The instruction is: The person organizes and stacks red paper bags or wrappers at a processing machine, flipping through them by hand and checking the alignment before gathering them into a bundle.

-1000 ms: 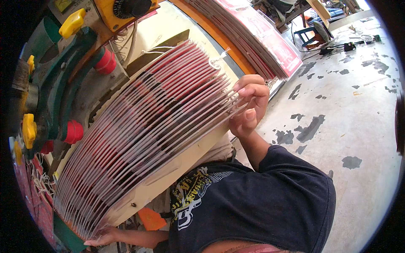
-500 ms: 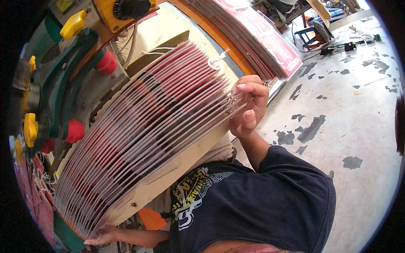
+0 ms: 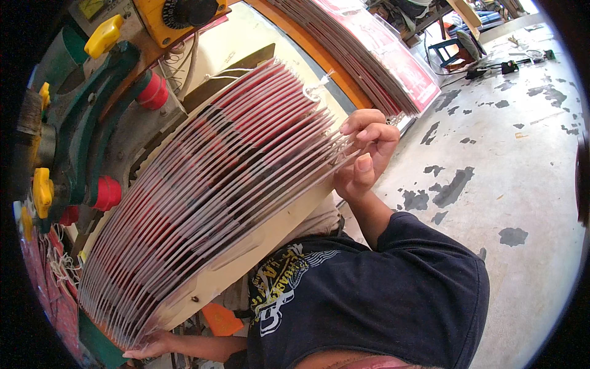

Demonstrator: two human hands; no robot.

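A large stack of flat printed sheets (image 3: 246,160), red and dark on their faces with pale edges, stands fanned out in a curve on a cream-coloured surface (image 3: 227,277). They look like cardboard. At the far right end of the stack is my right hand (image 3: 372,147), its fingers bent at the sheets' corners and its thumb apart from them. My left hand (image 3: 153,345) lies against the near left end of the stack, fingers stretched out. Part of its palm is hidden by the sheets.
Left of the stack stands a green machine (image 3: 74,135) with yellow knobs (image 3: 104,37), red rollers (image 3: 152,92) and a black dial (image 3: 190,11). Another pile of printed sheets (image 3: 399,67) is beyond. Cables (image 3: 510,66) lie on the worn floor (image 3: 522,172).
The fingers of my right hand have spread and shifted slightly to the right, away from the sheet corners. My left hand and the stack look almost unchanged.
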